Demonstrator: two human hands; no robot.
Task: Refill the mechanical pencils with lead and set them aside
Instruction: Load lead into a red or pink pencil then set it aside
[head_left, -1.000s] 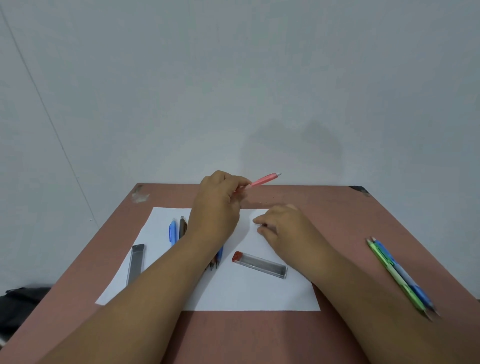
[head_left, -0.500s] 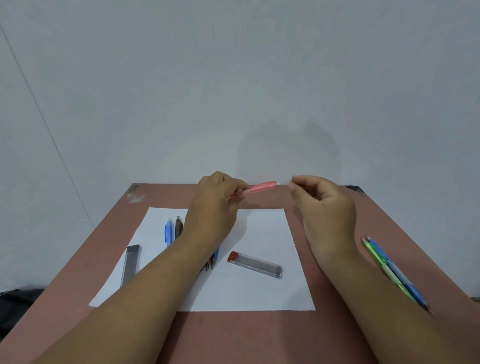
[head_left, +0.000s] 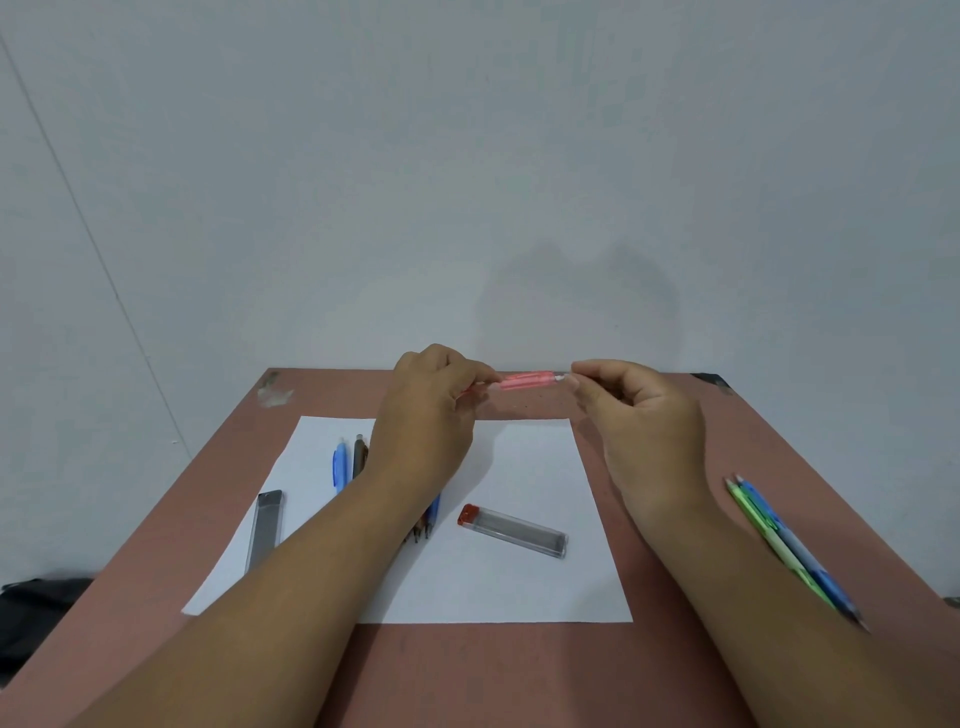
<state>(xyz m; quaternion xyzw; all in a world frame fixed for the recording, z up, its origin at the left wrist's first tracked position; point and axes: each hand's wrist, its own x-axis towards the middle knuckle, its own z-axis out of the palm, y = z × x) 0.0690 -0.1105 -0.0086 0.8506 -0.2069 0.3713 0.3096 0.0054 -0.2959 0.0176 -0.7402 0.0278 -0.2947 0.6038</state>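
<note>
The left hand (head_left: 423, 415) grips a pink mechanical pencil (head_left: 524, 380) level above the table (head_left: 519, 675); the right hand (head_left: 641, 415) pinches its far end, fingertips pressed together.

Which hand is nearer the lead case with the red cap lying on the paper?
Left. The left hand hovers just above-left of the lead case; the right hand sits farther off, up and to its right. Both hold the pink pencil.

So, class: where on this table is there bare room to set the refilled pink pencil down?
Free: the table strip nearest the camera, below the paper; also the paper between the red-capped lead case and its right edge. Crowded: the paper's left side, with pencils and another lead case.
</note>
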